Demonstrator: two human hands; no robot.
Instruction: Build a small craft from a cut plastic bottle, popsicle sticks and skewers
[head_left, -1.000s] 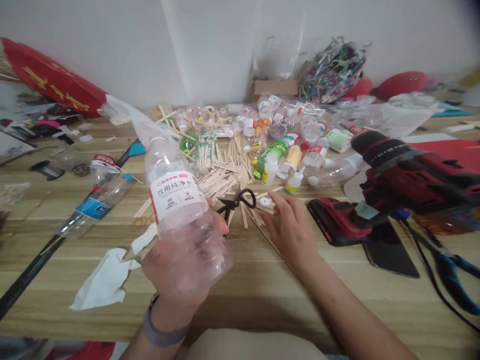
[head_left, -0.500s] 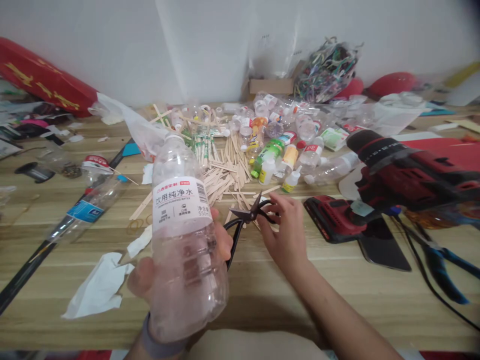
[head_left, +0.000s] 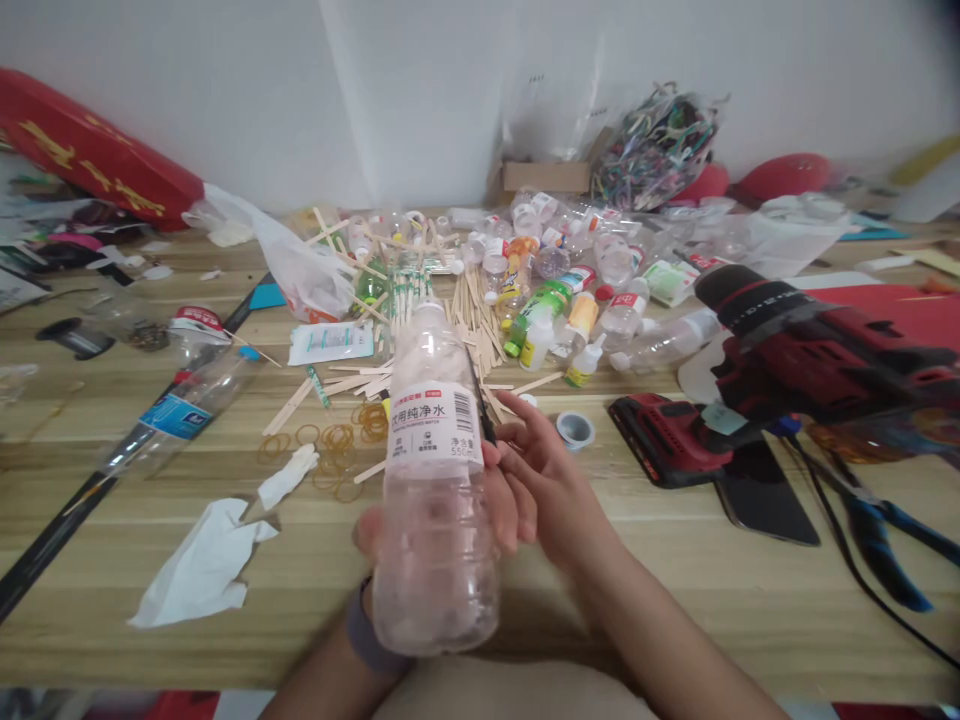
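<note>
A clear plastic bottle (head_left: 436, 560) with a white label and white cap stands upright in front of me, held by my left hand (head_left: 511, 508). Its fingers wrap behind the bottle and show at the right side, and a band circles that wrist. Just right of the bottle, dark scissors (head_left: 481, 395) are seen nearly edge-on, mostly hidden behind it. The fingertips of my right hand (head_left: 559, 490) are on the scissors, close to my left fingers.
Wooden sticks (head_left: 480, 310) and several bottles (head_left: 551, 300) cover the table's back. Rubber bands (head_left: 337, 450) and torn paper (head_left: 206, 565) lie left. A tape roll (head_left: 575, 430), red drill (head_left: 832, 350), phone (head_left: 769, 490) and pliers (head_left: 877, 540) are right.
The bottle and my left hand have moved right, closer to my right hand. The scissors, whose blades and handles showed before, have turned and are now mostly behind the bottle.
</note>
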